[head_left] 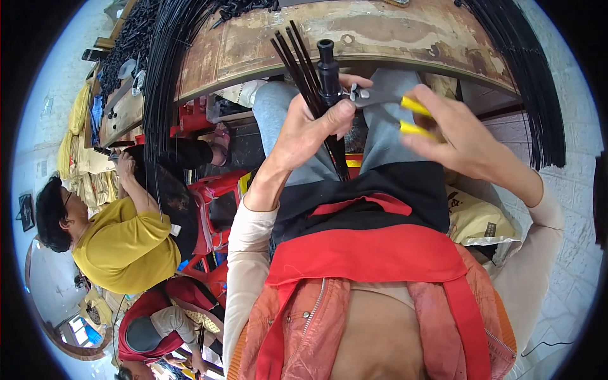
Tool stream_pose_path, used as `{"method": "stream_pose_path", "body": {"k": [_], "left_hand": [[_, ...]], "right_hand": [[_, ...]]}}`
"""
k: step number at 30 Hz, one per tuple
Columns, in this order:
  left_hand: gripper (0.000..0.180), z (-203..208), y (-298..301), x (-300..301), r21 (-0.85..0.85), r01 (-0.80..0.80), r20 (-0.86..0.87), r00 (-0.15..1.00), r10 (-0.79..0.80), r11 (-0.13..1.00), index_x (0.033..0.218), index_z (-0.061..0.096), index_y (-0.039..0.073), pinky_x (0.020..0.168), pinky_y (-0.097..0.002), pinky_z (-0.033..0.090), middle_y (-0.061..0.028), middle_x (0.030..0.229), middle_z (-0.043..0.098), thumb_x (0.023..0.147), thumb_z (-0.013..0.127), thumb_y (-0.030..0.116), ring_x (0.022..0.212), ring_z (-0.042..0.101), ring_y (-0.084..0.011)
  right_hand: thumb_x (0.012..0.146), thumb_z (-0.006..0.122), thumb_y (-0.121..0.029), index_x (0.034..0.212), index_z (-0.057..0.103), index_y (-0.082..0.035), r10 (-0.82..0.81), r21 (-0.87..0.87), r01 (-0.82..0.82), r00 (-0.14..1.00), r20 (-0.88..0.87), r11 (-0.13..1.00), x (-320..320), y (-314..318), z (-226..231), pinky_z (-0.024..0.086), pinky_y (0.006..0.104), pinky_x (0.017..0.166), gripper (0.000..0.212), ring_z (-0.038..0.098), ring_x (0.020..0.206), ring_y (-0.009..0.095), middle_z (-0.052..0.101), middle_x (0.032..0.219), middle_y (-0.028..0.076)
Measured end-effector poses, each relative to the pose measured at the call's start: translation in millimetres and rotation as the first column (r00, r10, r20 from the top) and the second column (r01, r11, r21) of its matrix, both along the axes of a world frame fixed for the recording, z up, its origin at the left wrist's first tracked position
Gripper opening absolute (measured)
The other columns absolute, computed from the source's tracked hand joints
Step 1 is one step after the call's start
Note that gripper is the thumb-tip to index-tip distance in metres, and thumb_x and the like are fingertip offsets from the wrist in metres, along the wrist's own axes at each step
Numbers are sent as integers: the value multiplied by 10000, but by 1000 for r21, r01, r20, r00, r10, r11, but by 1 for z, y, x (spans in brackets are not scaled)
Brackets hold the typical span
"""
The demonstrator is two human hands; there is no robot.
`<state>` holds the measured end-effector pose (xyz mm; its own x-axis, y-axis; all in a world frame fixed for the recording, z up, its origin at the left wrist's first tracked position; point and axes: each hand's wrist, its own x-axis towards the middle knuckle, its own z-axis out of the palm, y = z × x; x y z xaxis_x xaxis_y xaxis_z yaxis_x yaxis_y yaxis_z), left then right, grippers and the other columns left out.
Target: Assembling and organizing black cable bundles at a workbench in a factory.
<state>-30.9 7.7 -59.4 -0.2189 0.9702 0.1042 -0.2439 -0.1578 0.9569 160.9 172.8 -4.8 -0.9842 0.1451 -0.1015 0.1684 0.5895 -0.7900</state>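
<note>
My left hand (303,132) is closed around a bundle of slim black rods (296,62) and a black stepped tubular fitting (329,71), held tilted above my lap. The rods fan out at the top and run together below the hand. In my right hand (453,130) is a pair of pliers (380,97) with yellow grips, the fingers wrapped around both handles. The pliers' jaws reach the fitting's side beside my left thumb. A small shiny metal piece (360,92) shows there; whether the jaws grip it is too small to tell.
A worn wooden table (272,47) stands ahead, with long black rods (168,82) draped over its left and more rods (529,82) at its right. Small black parts (130,50) are heaped at far left. A co-worker in yellow (130,250) sits at left, another person (152,329) behind.
</note>
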Motion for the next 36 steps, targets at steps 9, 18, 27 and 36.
{"method": "stream_pose_path", "body": {"k": [9,18,27,36], "left_hand": [[471,6,5,-4,43,48,47,998,-50,998,1261,541,-30,552,-232,353,38,653,429,947,631,309,595,407,-69],[380,-4,-5,-7,36,16,71,997,-19,999,1183,509,-23,560,-242,379,19,695,471,963,615,268,617,437,-75],[331,-6,-7,-4,24,-2,85,996,0,1000,1152,460,26,552,-246,379,11,699,480,963,618,247,614,443,-75],[289,-5,-4,-6,34,15,103,995,-19,999,1115,463,28,539,-243,357,21,683,460,970,607,234,600,415,-69]], "right_hand": [[877,573,-135,1062,495,48,206,-528,14,912,355,849,-13,16,28,441,245,428,271,577,412,164,566,586,49],[909,591,-212,1221,528,-28,37,314,-10,996,-78,949,-15,-1,-9,483,332,689,368,633,725,238,617,758,112],[987,507,-310,1071,600,36,56,-248,6,969,242,969,-19,-7,-1,489,281,690,368,659,830,137,695,899,83],[995,498,-333,1041,592,29,98,-225,-45,968,230,973,-21,-6,14,472,278,663,377,628,782,132,697,880,86]]}}
